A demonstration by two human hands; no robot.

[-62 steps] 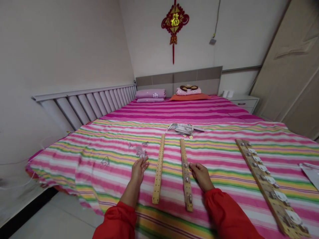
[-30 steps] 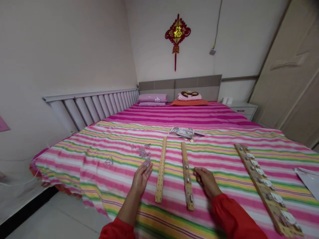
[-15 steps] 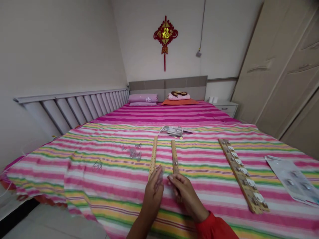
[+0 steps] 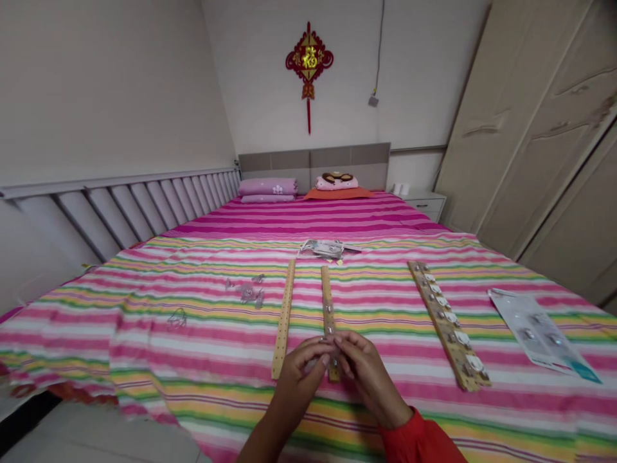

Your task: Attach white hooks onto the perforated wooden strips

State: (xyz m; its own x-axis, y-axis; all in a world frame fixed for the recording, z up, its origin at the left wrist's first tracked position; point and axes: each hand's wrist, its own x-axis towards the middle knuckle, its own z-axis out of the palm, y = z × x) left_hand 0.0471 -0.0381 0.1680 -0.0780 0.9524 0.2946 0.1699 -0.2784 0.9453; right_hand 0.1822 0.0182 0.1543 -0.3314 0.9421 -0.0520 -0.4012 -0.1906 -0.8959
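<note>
My left hand point(image 4: 301, 373) and my right hand point(image 4: 364, 370) meet fingertip to fingertip over the near end of a wooden strip point(image 4: 328, 305) with small clear hooks on it. Both pinch a small clear piece between them; I cannot make it out well. A bare perforated wooden strip point(image 4: 284, 315) lies just left of my left hand. Loose clear hooks point(image 4: 248, 290) lie further left on the striped bedspread point(image 4: 193, 334).
A longer wooden strip point(image 4: 446, 321) fitted with round white pieces lies to the right, beside a plastic packet point(image 4: 540, 337). Opened packaging point(image 4: 325, 248) sits mid-bed. Pillows point(image 4: 270, 188) are at the headboard, a wardrobe point(image 4: 540, 161) on the right, a padded rail point(image 4: 144, 206) on the left.
My left hand left the loose hooks and came right with a small clear piece. Both hands now join over the hooked strip. The view swung right.
</note>
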